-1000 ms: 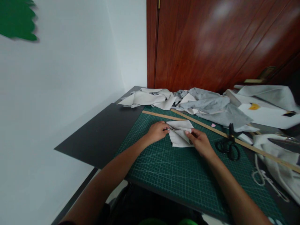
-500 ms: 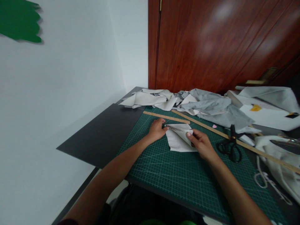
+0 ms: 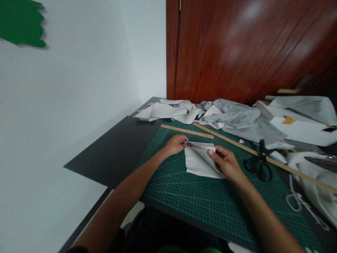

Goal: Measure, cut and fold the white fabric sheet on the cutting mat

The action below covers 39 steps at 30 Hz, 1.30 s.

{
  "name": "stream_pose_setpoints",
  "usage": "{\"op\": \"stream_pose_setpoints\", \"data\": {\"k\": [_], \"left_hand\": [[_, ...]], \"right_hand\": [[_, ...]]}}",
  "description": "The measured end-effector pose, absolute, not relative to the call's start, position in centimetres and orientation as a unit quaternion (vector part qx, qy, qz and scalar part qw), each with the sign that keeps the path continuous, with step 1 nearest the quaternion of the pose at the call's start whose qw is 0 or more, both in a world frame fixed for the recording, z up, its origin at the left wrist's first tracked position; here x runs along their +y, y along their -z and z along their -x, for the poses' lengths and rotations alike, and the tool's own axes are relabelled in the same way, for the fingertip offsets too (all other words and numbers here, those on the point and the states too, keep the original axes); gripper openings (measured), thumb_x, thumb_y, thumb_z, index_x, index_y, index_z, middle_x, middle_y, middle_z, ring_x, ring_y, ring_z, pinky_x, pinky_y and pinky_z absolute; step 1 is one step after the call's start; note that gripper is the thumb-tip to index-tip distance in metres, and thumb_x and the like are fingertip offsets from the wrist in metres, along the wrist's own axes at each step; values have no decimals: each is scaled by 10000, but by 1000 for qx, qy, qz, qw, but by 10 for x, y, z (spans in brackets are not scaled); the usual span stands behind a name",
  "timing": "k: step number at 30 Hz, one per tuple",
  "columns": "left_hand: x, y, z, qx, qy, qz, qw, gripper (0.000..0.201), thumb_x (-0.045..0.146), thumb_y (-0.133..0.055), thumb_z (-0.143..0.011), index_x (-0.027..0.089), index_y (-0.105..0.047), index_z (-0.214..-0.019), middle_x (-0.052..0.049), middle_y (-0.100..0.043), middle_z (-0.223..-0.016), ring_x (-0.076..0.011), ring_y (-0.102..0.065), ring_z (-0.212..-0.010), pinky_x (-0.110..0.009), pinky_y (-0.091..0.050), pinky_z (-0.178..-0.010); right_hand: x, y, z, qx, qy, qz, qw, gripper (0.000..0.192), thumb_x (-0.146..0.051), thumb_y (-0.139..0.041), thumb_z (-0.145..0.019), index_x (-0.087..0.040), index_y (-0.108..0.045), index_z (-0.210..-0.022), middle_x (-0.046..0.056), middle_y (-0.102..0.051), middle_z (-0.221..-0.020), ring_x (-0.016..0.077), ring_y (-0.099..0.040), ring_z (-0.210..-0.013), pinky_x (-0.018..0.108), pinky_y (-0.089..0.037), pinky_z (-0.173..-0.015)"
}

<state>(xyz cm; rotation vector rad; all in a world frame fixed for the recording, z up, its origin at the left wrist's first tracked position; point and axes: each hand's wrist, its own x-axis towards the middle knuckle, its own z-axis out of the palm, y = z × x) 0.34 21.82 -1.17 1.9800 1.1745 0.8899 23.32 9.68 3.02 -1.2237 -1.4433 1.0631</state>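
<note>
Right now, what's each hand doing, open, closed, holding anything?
Left hand: closed, pinching the top left corner of the white fabric piece.
Right hand: fingers closed on the same fabric piece at its right side, on the green cutting mat.

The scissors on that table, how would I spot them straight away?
Start at the green cutting mat and go to its right side, where a long wooden ruler runs slantwise. The scissors lie across that ruler, just beyond the right hand. They are the only black thing there, among pale grey and white cloth.
</note>
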Motion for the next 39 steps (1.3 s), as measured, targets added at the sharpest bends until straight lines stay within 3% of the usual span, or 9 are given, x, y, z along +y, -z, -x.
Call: {"op": "stream_pose_setpoints", "data": {"k": [3, 7, 10, 12, 15, 18, 19, 30, 39], "left_hand": [[215, 12, -5, 439, -340, -766, 322, 154, 103, -703, -774, 162, -753, -907, -19, -753, -834, -159, -697, -796, -271, -547, -756], [210, 8, -5, 401, -329, -787, 333, 254, 21, -631, -757, 163, -758, -926, -22, -775, -893, -150, -710, -832, -259, -540, -796], [204, 4, -6, 358, -305, -826, 312, 268, 5, -607, -748, 173, -748, -902, -7, -759, -864, -145, -693, -809, -247, -520, -774], [200, 1, -7, 371, -301, -840, 256, 234, 32, -637, -741, 184, -733, -891, -6, -736, -851, -154, -670, -804, -251, -501, -750], [195, -3, -9, 448, -312, -822, 161, 167, 116, -715, -723, 201, -707, -866, -22, -710, -876, -187, -639, -835, -279, -479, -743], [193, -5, -11, 503, -314, -791, 150, 67, 149, -713, -725, 205, -687, -752, -18, -694, -803, -188, -620, -782, -282, -448, -689], [193, -4, -11, 509, -314, -785, 159, 64, 144, -702, -727, 204, -684, -716, -11, -690, -764, -179, -617, -749, -276, -433, -661], [205, 21, -22, 478, -372, -755, 251, 100, 133, -693, -783, 175, -776, -821, 0, -741, -761, -129, -663, -683, -221, -468, -615], [204, 16, -22, 419, -408, -777, 235, 250, -16, -732, -682, 194, -782, -809, -11, -754, -894, -169, -689, -887, -304, -506, -901]], "right_hand": [[93, -34, -231, -640, -412, 474, 444, 497, -720, -704, -792, -225, -668, -780, -1, -583, -679, 157, -497, -610, 273, -387, -532], [82, -41, -225, -691, -441, 438, 369, 467, -685, -688, -834, -223, -672, -769, 7, -611, -707, 165, -534, -660, 273, -426, -583], [81, -43, -224, -703, -521, 376, 305, 457, -667, -683, -854, -220, -724, -942, 34, -710, -844, 185, -635, -743, 306, -515, -693], [90, -39, -233, -704, -518, 372, 311, 458, -655, -634, -894, -218, -727, -994, 56, -742, -904, 202, -677, -793, 342, -547, -761], [114, -23, -266, -698, -338, 487, 401, 383, -554, -546, -967, -213, -722, -976, 62, -730, -846, 207, -669, -767, 361, -554, -754], [136, -3, -302, -689, -119, 565, 438, 301, -399, -533, -945, -195, -730, -1049, 131, -764, -1035, 273, -699, -939, 480, -552, -908], [140, 4, -310, -692, -112, 566, 434, 285, -355, -544, -924, -190, -737, -1054, 146, -765, -1074, 292, -700, -996, 512, -535, -957], [148, 20, -317, -777, -183, 478, 367, 332, -239, -518, -933, -256, -763, -1156, 83, -778, -1146, 248, -721, -1067, 450, -558, -1010], [146, 16, -331, -766, -278, 482, 324, 284, -288, -637, -869, -249, -768, -1118, 79, -772, -1147, 259, -724, -1056, 440, -571, -983]]}}
